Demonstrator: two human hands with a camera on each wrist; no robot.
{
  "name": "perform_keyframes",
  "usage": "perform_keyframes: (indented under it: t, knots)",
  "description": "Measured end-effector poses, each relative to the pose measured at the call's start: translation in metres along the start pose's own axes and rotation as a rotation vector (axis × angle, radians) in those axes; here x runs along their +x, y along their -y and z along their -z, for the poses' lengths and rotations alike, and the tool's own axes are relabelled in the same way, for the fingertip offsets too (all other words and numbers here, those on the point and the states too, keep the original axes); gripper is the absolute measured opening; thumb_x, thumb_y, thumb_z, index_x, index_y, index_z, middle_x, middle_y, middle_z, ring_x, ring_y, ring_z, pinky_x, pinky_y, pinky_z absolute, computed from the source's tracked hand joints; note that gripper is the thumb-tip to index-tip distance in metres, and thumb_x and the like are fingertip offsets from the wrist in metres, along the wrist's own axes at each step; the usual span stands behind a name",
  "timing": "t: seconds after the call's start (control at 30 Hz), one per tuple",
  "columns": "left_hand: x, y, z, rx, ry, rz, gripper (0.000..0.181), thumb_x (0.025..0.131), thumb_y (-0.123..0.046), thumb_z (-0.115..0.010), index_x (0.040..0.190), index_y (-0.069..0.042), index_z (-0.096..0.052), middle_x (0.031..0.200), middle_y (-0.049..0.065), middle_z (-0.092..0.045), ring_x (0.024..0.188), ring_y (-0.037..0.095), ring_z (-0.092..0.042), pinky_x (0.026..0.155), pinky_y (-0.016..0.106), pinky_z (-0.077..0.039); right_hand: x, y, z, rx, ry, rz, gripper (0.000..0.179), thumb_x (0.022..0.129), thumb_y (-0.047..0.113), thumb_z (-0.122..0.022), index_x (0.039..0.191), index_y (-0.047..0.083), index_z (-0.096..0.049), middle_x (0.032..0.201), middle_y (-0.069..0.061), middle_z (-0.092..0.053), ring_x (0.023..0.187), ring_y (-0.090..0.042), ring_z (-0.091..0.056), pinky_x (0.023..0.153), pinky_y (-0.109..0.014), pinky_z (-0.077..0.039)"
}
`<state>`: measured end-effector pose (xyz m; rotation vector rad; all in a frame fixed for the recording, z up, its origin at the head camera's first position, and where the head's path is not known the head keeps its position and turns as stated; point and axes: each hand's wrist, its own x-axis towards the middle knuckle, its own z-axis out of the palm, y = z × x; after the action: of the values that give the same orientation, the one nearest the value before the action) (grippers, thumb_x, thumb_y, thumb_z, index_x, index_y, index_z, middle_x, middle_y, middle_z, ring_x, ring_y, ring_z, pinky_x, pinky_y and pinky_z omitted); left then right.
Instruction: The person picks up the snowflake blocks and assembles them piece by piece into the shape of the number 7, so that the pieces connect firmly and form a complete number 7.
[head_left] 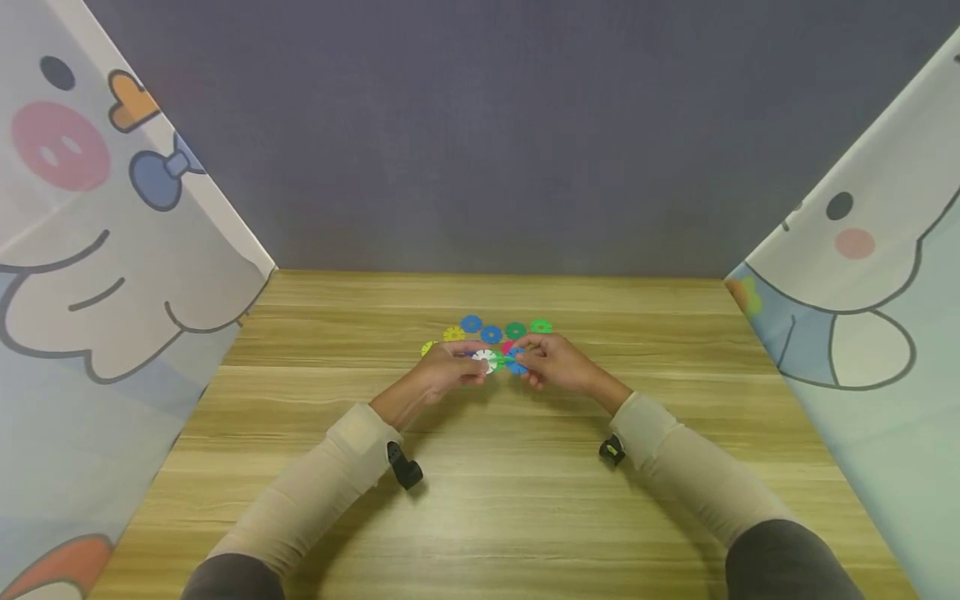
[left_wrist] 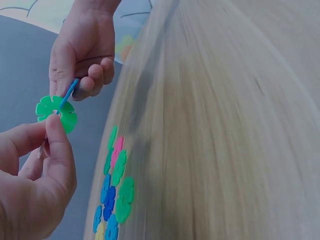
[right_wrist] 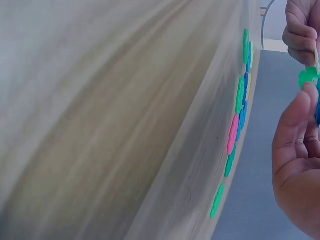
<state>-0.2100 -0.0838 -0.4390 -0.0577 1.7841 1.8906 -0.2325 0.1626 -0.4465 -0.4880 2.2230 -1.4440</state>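
A person's left hand (head_left: 444, 367) pinches a white notched disc (head_left: 484, 360) in a narrow grip; the right hand (head_left: 561, 363) likewise pinches a blue disc (head_left: 515, 362). Between them, raised off the wood-grain worktop (head_left: 510, 500), is a green disc (left_wrist: 46, 107). Beyond, more coloured discs (head_left: 491, 334) lie clustered.

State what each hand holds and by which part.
The left hand pinches the white disc, the right hand the blue disc, each by the side away from the green disc between them.
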Motion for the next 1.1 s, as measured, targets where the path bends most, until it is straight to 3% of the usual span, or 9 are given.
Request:
perform_keyframes:
  t: [0.23, 0.53, 0.67, 0.83, 1.1]
  knots:
    - [-0.001, 0.001, 0.006, -0.001, 0.002, -0.007, 0.054, 0.092, 0.005, -0.068, 0.145, 0.001, -0.053, 0.094, 0.005, -0.064, 0.081, 0.013, -0.069, 0.077, 0.019, -0.062, 0.005, 0.002, 0.011, -0.126, -0.02, -0.013, 0.028, 0.107, 0.026, -0.054, 0.126, 0.009, -0.065, 0.082, -0.011, -0.068, 0.071, -0.023, -0.065, 0.066, -0.04, -0.062]
    - [-0.003, 0.002, 0.011, -0.013, -0.007, 0.0, 0.055, 0.092, 0.006, -0.069, 0.144, 0.002, -0.053, 0.095, 0.007, -0.064, 0.078, 0.012, -0.07, 0.075, 0.018, -0.062, 0.015, 0.005, 0.028, -0.137, -0.061, -0.008, 0.035, 0.107, 0.024, -0.054, 0.134, 0.002, -0.06, 0.093, -0.017, -0.07, 0.084, -0.046, -0.066, 0.066, -0.045, -0.06]
    - [-0.002, 0.002, 0.011, -0.028, -0.018, 0.005, 0.053, 0.091, 0.006, -0.069, 0.142, 0.001, -0.056, 0.094, 0.007, -0.064, 0.076, 0.012, -0.07, 0.075, 0.018, -0.062, 0.019, 0.004, 0.034, -0.14, -0.075, -0.011, 0.036, 0.107, 0.023, -0.054, 0.137, 0.003, -0.059, 0.101, -0.025, -0.069, 0.083, -0.044, -0.066, 0.067, -0.05, -0.061]
    - [0.0, 0.004, 0.012, -0.035, -0.027, 0.01, 0.051, 0.09, 0.007, -0.069, 0.14, -0.001, -0.059, 0.095, 0.007, -0.065, 0.079, 0.014, -0.07, 0.075, 0.019, -0.062, 0.024, -0.001, 0.042, -0.185, -0.105, 0.003, 0.036, 0.107, 0.023, -0.053, 0.138, 0.005, -0.059, 0.108, -0.026, -0.07, 0.084, -0.039, -0.068, 0.066, -0.048, -0.062]
    - [0.003, 0.005, 0.013, -0.045, -0.033, 0.009, 0.05, 0.09, 0.006, -0.07, 0.139, 0.0, -0.059, 0.095, 0.01, -0.068, 0.075, 0.011, -0.071, 0.073, 0.019, -0.063, 0.032, -0.004, 0.052, -0.413, -0.177, 0.074, 0.034, 0.105, 0.02, -0.055, 0.134, 0.004, -0.063, 0.112, -0.021, -0.073, 0.087, -0.034, -0.074, 0.073, -0.042, -0.063]
